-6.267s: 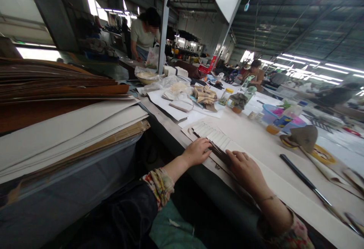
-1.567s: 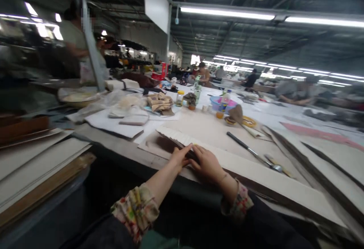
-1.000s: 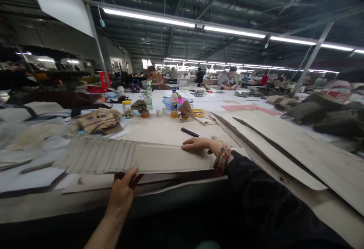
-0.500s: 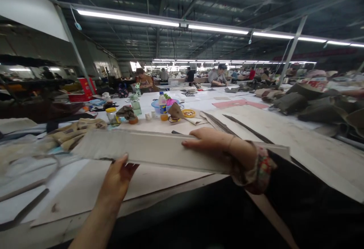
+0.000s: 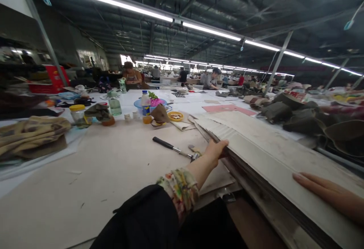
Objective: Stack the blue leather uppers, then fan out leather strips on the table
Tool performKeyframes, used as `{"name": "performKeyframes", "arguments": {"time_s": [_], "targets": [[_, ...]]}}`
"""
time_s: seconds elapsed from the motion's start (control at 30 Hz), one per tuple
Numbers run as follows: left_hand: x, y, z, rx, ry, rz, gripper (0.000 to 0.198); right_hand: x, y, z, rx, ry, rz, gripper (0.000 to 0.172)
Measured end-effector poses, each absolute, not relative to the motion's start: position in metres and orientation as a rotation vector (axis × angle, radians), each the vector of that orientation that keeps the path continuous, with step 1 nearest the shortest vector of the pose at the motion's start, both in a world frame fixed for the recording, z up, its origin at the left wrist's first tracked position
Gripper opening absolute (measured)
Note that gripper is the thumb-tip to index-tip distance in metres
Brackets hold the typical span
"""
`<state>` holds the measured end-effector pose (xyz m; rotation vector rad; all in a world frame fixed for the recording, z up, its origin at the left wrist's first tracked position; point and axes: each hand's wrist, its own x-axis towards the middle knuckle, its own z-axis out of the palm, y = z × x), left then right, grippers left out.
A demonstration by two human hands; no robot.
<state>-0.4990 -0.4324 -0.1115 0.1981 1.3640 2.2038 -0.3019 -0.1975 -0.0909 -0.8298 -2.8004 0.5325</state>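
A long stack of pale flat strips (image 5: 256, 158) lies slanting across the right side of the table. My left hand (image 5: 214, 152) grips the stack's near edge toward its far end, thumb on top and fingers underneath. Flat on the top strip rests my right hand (image 5: 327, 192), its fingers stretched out. A hammer (image 5: 166, 143) with a black handle lies left of my left hand, its metal head close to my wrist. Beside the hammer head is a small brush-like tool (image 5: 194, 149), partly hidden.
Jars, a bottle (image 5: 146, 104), a yellow dish (image 5: 175, 116) and a blue bowl stand beyond the hammer. Folded fabric (image 5: 31, 137) lies at left, dark material (image 5: 301, 116) at right. Several people work farther back.
The strip between my hands has moved right and now lies on the stack. Both hands have shifted right. The hammer has come into full view as the camera turned.
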Motion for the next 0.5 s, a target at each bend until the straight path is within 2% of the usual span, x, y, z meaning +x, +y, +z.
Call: {"name": "performKeyframes", "arguments": {"time_s": [0.1,0.27,0.33,0.43,0.5], "targets": [[-0.516,-0.400,-0.112,0.230,1.439,2.214,0.044,-0.309,-0.163,-0.110,-0.891,-2.819,0.798,0.068],[-0.551,-0.374,-0.112,0.251,1.471,2.197,0.042,-0.345,-0.180,-0.098,-1.014,-2.743,0.832,0.090],[-0.561,-0.372,-0.119,0.227,1.494,2.176,0.042,-0.359,-0.198,-0.089,-1.006,-2.760,0.864,0.082],[-0.566,-0.374,-0.134,0.204,1.515,2.146,0.040,-0.372,-0.211,-0.088,-0.938,-2.787,0.939,0.057],[-0.568,-0.375,-0.143,0.212,1.506,2.136,0.039,-0.373,-0.211,-0.092,-0.946,-2.767,0.975,0.049]]}}
